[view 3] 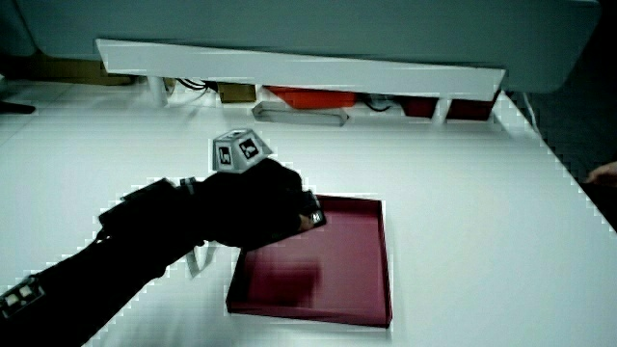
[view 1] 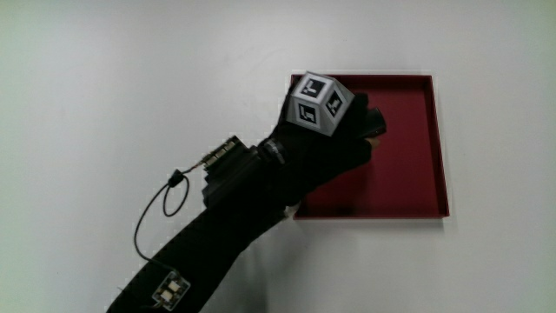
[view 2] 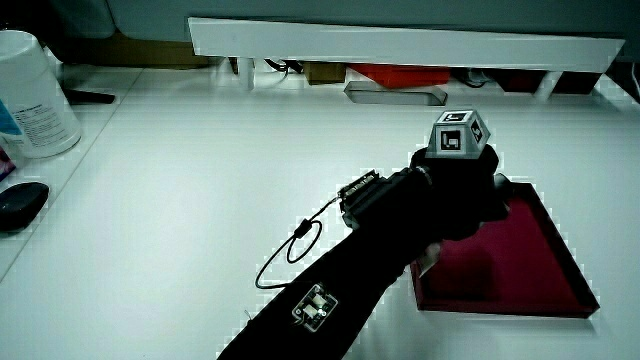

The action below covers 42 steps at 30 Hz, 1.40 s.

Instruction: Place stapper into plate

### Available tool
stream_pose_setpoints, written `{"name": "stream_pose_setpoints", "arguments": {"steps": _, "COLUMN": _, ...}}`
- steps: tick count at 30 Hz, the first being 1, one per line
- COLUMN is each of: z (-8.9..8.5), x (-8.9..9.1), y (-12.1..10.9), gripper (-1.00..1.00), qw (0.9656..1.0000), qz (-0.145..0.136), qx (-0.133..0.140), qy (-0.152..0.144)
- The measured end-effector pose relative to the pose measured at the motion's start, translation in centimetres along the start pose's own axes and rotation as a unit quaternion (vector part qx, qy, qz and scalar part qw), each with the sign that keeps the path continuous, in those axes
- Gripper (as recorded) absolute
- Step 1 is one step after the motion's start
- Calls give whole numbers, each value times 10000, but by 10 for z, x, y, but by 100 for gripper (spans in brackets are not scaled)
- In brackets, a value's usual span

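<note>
I have the hand (view 1: 334, 130) over the red plate (view 1: 408, 187), right of centre, fingers curled on what I take for the stapler, mostly hidden. Released high, it could bounce out.

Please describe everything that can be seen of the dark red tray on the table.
The dark red tray is square and shallow, with a flat floor and a low upright rim on all four sides. It looks like smooth plastic or lacquered material, though that cannot be confirmed. It lies flat on the white table. The hand is over one corner region of it, covering that part, and casts a shadow on the floor. The visible part of the floor holds nothing. Whether the hand touches it cannot be told.
</note>
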Motion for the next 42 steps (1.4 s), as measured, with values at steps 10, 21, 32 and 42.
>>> {"name": "stream_pose_setpoints", "arguments": {"steps": 10, "z": -48, "x": 1, "y": 12, "gripper": 0, "qw": 9982, "qz": -143, "qx": -581, "qy": 34}}
{"name": "stream_pose_setpoints", "arguments": {"steps": 21, "z": -66, "x": 1, "y": 23, "gripper": 0, "qw": 9958, "qz": -79, "qx": -904, "qy": 108}}
{"name": "stream_pose_setpoints", "arguments": {"steps": 32, "z": -72, "x": -7, "y": 27, "gripper": -29, "qw": 9952, "qz": 2, "qx": -973, "qy": -101}}
{"name": "stream_pose_setpoints", "arguments": {"steps": 42, "z": -46, "x": -4, "y": 11, "gripper": -88, "qw": 9941, "qz": -121, "qx": -1034, "qy": -309}}
